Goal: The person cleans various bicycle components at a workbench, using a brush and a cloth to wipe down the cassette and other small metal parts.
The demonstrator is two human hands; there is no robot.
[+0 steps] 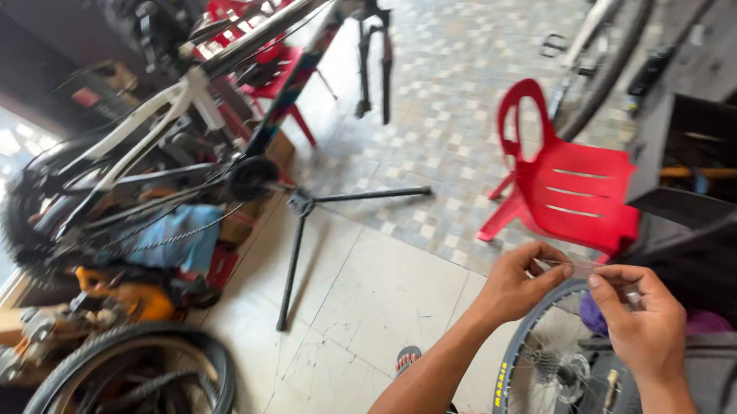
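Lower right of frame, left hand (518,282) and right hand (643,320) both pinch a thin clear strip (579,268) above the bicycle wheel (545,364), apparently readying it; steady, even tension comes next.

A red plastic chair (576,183) stands on the tiled floor (454,81). A white-framed bicycle (149,117) hangs on a black repair stand (304,234), with loose tyres (121,379) beneath.
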